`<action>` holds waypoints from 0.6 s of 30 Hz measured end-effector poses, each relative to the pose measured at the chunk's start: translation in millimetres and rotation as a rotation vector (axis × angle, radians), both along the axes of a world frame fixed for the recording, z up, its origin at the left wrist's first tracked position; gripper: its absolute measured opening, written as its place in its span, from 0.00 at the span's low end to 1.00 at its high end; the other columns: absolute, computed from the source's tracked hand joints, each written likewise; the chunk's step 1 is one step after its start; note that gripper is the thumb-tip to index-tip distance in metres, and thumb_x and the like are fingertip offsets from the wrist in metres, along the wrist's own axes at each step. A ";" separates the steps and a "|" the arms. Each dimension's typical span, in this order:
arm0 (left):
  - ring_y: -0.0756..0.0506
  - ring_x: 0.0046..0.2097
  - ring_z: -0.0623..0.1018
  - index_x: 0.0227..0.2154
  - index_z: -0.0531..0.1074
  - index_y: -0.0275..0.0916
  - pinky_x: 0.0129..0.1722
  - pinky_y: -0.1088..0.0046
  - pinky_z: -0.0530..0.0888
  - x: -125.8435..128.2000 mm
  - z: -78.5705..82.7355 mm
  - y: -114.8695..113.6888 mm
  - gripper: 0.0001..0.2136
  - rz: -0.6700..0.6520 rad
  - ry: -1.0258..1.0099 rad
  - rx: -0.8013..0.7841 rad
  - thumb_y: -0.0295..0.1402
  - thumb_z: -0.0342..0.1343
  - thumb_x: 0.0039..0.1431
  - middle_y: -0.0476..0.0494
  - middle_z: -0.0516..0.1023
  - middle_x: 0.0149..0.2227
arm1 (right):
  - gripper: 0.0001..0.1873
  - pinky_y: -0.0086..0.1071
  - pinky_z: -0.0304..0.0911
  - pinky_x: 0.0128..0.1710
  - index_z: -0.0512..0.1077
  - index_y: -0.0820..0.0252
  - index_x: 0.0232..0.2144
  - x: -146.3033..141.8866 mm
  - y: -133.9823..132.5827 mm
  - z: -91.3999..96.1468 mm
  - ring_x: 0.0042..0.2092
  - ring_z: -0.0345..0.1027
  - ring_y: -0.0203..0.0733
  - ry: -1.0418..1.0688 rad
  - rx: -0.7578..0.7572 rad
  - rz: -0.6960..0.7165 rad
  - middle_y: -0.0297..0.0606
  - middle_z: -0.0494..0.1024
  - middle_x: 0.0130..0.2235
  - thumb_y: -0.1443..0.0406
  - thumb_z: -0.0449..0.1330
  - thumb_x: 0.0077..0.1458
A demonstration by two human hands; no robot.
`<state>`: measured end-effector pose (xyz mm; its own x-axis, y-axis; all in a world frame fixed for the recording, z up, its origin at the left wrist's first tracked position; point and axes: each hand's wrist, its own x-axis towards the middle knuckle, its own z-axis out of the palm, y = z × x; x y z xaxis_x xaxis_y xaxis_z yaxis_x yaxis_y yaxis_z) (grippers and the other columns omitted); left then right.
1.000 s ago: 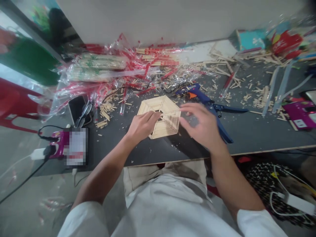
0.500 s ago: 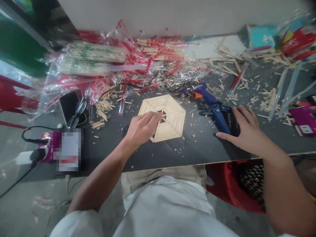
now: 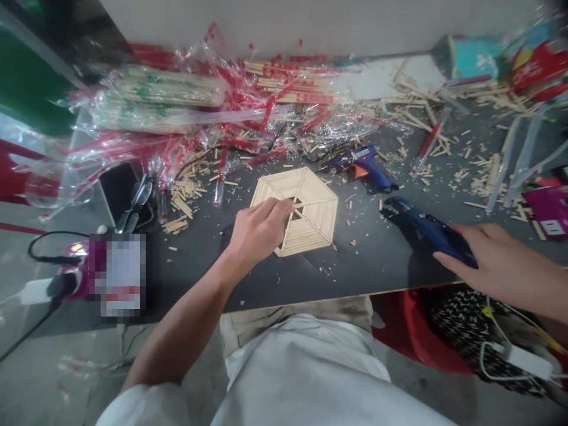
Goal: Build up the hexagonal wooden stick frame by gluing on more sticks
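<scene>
A hexagonal panel of pale wooden sticks [image 3: 314,228] lies flat on the dark table, with a gap at its middle. My left hand [image 3: 261,228] rests over its left side. The fingers are pinched at the inner end of a thin wooden stick [image 3: 317,205], which reaches to the panel's right corner. Off to the right, my right hand [image 3: 492,254] is wrapped round dark blue hand shears [image 3: 428,228], whose jaw end points left. Motion blurs the shears somewhat. Between panel and shears lies a blue glue gun [image 3: 366,165] with an orange trigger.
Plastic-wrapped stick bundles [image 3: 164,97] and red-and-clear wrappers crowd the back. Cut stick pieces [image 3: 184,198] are scattered about. A phone [image 3: 118,192], glasses [image 3: 141,195] and a purple power adapter [image 3: 77,254] with plugs sit at left. A red container [image 3: 402,331] stands below the table edge.
My right hand has closed round the blue shears, lifted them and drawn them right, away from the glue gun. My left hand stays at the panel.
</scene>
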<state>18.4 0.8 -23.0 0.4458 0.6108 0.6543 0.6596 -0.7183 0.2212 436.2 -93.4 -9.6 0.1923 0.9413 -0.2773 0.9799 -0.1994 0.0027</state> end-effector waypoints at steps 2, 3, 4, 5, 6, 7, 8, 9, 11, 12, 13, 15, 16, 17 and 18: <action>0.53 0.30 0.80 0.40 0.76 0.38 0.26 0.76 0.69 0.4 -0.2 -0.8 0.09 0.030 -0.004 -0.007 0.26 0.51 0.74 0.47 0.84 0.32 | 0.18 0.55 0.69 0.49 0.69 0.48 0.41 -16.0 -10.0 6.2 0.47 0.75 0.66 0.084 0.043 -0.083 0.59 0.75 0.44 0.47 0.52 0.56; 0.53 0.30 0.80 0.40 0.76 0.38 0.26 0.76 0.70 0.6 -0.1 -1.2 0.09 0.039 -0.010 -0.002 0.25 0.51 0.73 0.47 0.84 0.32 | 0.12 0.55 0.70 0.48 0.67 0.46 0.37 -26.6 -14.2 9.4 0.46 0.76 0.66 0.139 0.052 -0.101 0.57 0.76 0.42 0.50 0.53 0.56; 0.53 0.30 0.80 0.40 0.76 0.38 0.26 0.76 0.70 0.8 0.3 -1.7 0.09 0.041 -0.014 0.006 0.25 0.51 0.73 0.47 0.84 0.32 | 0.09 0.55 0.70 0.48 0.66 0.45 0.35 -38.6 -17.7 12.6 0.44 0.76 0.65 0.212 0.068 -0.098 0.54 0.77 0.40 0.52 0.54 0.54; 0.53 0.30 0.81 0.40 0.76 0.37 0.26 0.76 0.70 1.0 0.8 -2.2 0.08 0.039 -0.019 0.015 0.25 0.52 0.73 0.47 0.84 0.33 | 0.08 0.55 0.71 0.47 0.67 0.45 0.34 -51.8 -20.4 15.7 0.43 0.76 0.64 0.293 0.077 -0.088 0.52 0.77 0.39 0.53 0.56 0.52; 0.53 0.30 0.81 0.40 0.76 0.37 0.26 0.76 0.70 1.3 1.5 -2.7 0.08 0.031 -0.024 0.023 0.25 0.52 0.73 0.47 0.84 0.33 | 0.09 0.56 0.72 0.46 0.68 0.45 0.34 -66.1 -22.3 18.8 0.41 0.77 0.63 0.378 0.071 -0.076 0.49 0.78 0.37 0.52 0.57 0.53; 0.53 0.29 0.81 0.40 0.76 0.37 0.26 0.77 0.70 1.6 2.3 -3.3 0.07 0.022 -0.029 0.029 0.25 0.53 0.73 0.47 0.85 0.33 | 0.11 0.55 0.72 0.42 0.68 0.46 0.32 -81.0 -23.3 21.9 0.38 0.76 0.61 0.460 0.046 -0.064 0.47 0.77 0.34 0.49 0.58 0.53; 0.53 0.29 0.81 0.40 0.76 0.37 0.25 0.77 0.70 2.1 3.3 -4.0 0.07 0.014 -0.034 0.033 0.25 0.53 0.72 0.47 0.85 0.33 | 0.13 0.54 0.73 0.40 0.70 0.48 0.34 -96.3 -23.5 24.8 0.36 0.76 0.60 0.538 0.030 -0.062 0.45 0.78 0.33 0.48 0.57 0.56; 0.53 0.29 0.81 0.41 0.76 0.37 0.25 0.77 0.70 2.7 4.3 -4.6 0.07 0.008 -0.036 0.032 0.24 0.53 0.72 0.47 0.85 0.33 | 0.15 0.52 0.73 0.38 0.71 0.49 0.35 -111.3 -22.9 27.5 0.35 0.76 0.58 0.620 0.017 -0.047 0.43 0.78 0.33 0.48 0.55 0.58; 0.53 0.30 0.82 0.40 0.76 0.36 0.26 0.77 0.71 3.9 6.4 -6.0 0.06 0.001 -0.035 0.031 0.25 0.54 0.72 0.47 0.85 0.33 | 0.15 0.49 0.74 0.42 0.72 0.51 0.39 -139.1 -19.9 32.2 0.39 0.78 0.55 0.763 0.040 0.008 0.42 0.81 0.38 0.50 0.56 0.61; 0.53 0.30 0.82 0.40 0.76 0.36 0.26 0.78 0.71 4.4 7.4 -6.5 0.06 0.001 -0.031 0.033 0.26 0.55 0.73 0.47 0.85 0.33 | 0.14 0.47 0.74 0.43 0.72 0.52 0.39 -151.1 -17.7 33.9 0.40 0.78 0.54 0.812 0.065 0.042 0.42 0.81 0.39 0.50 0.56 0.62; 0.53 0.30 0.82 0.39 0.76 0.36 0.26 0.78 0.71 4.8 8.5 -6.9 0.06 0.002 -0.027 0.038 0.27 0.55 0.73 0.48 0.85 0.33 | 0.15 0.46 0.74 0.43 0.72 0.52 0.39 -161.4 -15.4 35.2 0.40 0.78 0.53 0.850 0.085 0.062 0.42 0.81 0.39 0.50 0.56 0.63; 0.53 0.30 0.82 0.38 0.76 0.36 0.26 0.78 0.70 5.0 10.3 -7.3 0.07 0.007 -0.022 0.050 0.29 0.56 0.73 0.48 0.84 0.31 | 0.15 0.44 0.74 0.41 0.73 0.53 0.41 -177.0 -11.1 36.4 0.39 0.77 0.51 0.898 0.106 0.090 0.41 0.80 0.37 0.51 0.55 0.65; 0.53 0.29 0.81 0.37 0.76 0.36 0.25 0.78 0.70 4.9 11.0 -7.3 0.07 0.014 -0.022 0.054 0.29 0.56 0.73 0.48 0.84 0.30 | 0.15 0.43 0.74 0.41 0.72 0.53 0.41 -182.3 -9.4 36.5 0.38 0.76 0.50 0.914 0.116 0.094 0.41 0.79 0.37 0.51 0.55 0.65; 0.53 0.28 0.81 0.37 0.76 0.36 0.25 0.78 0.69 4.7 11.5 -7.2 0.07 0.023 -0.025 0.055 0.29 0.56 0.73 0.48 0.84 0.30 | 0.15 0.43 0.73 0.41 0.72 0.53 0.42 -186.2 -8.2 36.4 0.38 0.76 0.50 0.927 0.119 0.093 0.41 0.79 0.36 0.51 0.54 0.66; 0.53 0.28 0.81 0.37 0.76 0.36 0.24 0.78 0.69 4.4 11.9 -7.2 0.07 0.031 -0.028 0.051 0.29 0.56 0.73 0.48 0.84 0.30 | 0.16 0.43 0.73 0.41 0.72 0.53 0.42 -189.0 -7.5 36.1 0.38 0.76 0.50 0.938 0.123 0.087 0.41 0.79 0.36 0.51 0.54 0.66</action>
